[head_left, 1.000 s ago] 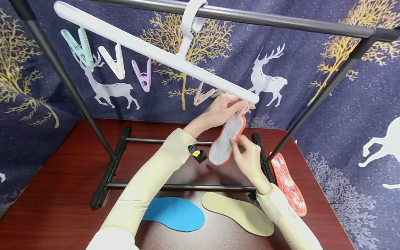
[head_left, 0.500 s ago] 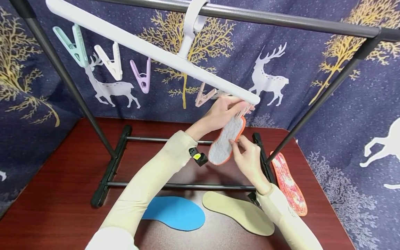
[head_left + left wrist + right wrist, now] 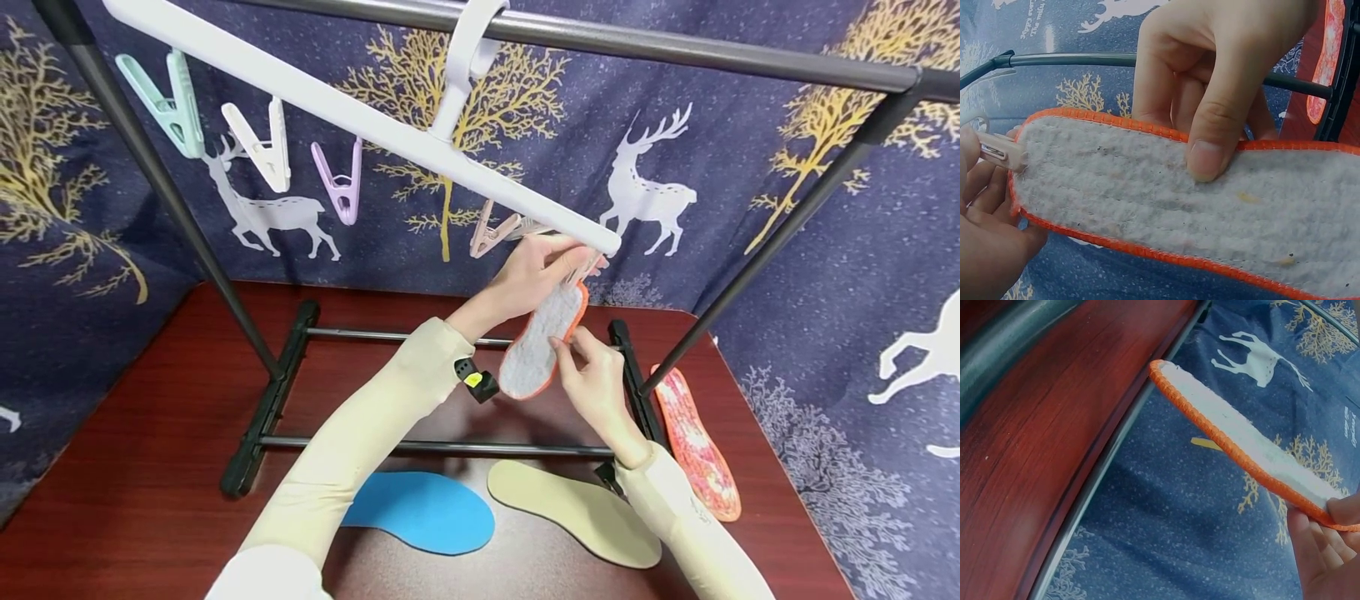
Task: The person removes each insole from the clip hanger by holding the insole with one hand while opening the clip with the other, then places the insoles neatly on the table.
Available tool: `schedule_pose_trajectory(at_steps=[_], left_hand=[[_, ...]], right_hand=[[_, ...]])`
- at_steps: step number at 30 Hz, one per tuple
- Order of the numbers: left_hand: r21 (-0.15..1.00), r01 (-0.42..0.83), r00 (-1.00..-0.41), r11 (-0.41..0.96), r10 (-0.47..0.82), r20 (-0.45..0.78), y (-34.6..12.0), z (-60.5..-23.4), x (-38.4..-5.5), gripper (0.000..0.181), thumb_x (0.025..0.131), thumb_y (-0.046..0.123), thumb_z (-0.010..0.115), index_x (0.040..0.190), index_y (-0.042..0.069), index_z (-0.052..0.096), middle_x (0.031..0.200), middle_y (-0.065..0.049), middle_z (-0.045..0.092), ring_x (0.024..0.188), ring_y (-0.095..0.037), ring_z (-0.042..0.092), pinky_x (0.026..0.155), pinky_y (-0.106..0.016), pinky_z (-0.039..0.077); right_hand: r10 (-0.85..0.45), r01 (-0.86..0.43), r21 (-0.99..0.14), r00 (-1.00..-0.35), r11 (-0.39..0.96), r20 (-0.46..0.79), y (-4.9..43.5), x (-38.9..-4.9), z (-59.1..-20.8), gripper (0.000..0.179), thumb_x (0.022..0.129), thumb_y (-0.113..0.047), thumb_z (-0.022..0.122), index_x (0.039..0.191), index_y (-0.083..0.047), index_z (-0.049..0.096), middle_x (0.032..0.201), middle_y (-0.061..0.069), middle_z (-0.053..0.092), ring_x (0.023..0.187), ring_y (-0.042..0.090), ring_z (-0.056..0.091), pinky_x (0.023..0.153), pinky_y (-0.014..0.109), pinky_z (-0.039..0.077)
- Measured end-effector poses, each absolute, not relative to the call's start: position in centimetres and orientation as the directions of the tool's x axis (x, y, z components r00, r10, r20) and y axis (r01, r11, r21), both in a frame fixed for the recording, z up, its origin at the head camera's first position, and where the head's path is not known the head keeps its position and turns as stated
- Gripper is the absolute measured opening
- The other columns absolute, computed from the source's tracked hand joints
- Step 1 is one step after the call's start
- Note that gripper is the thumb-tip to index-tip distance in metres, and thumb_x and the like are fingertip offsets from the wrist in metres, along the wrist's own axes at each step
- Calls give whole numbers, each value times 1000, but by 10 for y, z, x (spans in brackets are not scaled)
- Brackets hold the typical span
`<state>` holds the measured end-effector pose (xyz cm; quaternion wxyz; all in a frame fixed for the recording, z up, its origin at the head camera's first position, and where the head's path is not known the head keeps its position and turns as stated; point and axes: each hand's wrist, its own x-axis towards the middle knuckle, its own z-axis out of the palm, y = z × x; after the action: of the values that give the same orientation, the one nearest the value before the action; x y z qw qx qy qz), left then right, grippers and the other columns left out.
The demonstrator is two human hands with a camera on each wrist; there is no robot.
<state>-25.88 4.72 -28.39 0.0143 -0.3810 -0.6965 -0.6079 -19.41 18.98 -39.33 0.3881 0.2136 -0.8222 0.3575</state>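
Observation:
A fuzzy grey insole (image 3: 542, 342) with orange stitched edging hangs below the right end of the white hanger (image 3: 352, 125). My left hand (image 3: 534, 271) is at its top end, thumb and fingers around a pale pink clip (image 3: 1002, 152); in the left wrist view the clip's tip meets the insole's end. Lower down, my right hand (image 3: 595, 375) pinches the insole's side edge, thumb on the grey face and fingers behind. The right wrist view shows the insole edge-on, its orange rim running into my right fingers (image 3: 1310, 540).
The hanger hooks over a dark metal rack's top bar (image 3: 645, 50). Mint (image 3: 176, 108), white (image 3: 266, 154), purple (image 3: 343, 187) and pink (image 3: 491, 231) clips hang along it. Blue (image 3: 427, 512), beige (image 3: 577, 512) and red patterned (image 3: 697, 446) insoles lie on the table (image 3: 142, 408).
The hanger's left end and its mint and white clips have shifted a little left in the head view. Both hands keep their hold, nearly still.

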Motion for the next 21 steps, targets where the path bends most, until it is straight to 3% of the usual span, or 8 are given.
schedule_pose_trajectory(at_steps=[9,16,21], left_hand=[[834,547,-699,-67,511,500,48,-285,-259,31,101,9,49,127,-5,60,112,-20,69,105,-24,68,85,-23,54],[825,564,-701,-45,502,507,48,-287,-258,31,101,12,49,125,-2,62,111,-16,71,102,-18,69,81,-21,53],[817,575,-702,-41,489,518,48,-286,-256,30,101,11,50,124,-3,63,109,-17,72,101,-18,69,78,-19,52]], right_hand=[[-82,-636,-420,-606,648,791,190,-194,-393,21,87,-7,71,71,-8,57,51,-4,47,46,2,33,46,15,25],[-72,-627,-416,-603,658,795,192,-195,-396,13,86,-5,71,76,-8,63,60,1,64,48,3,42,46,15,31],[-76,-625,-419,-609,659,789,193,-195,-396,12,87,-5,70,77,-6,63,60,2,64,47,3,40,45,15,29]])
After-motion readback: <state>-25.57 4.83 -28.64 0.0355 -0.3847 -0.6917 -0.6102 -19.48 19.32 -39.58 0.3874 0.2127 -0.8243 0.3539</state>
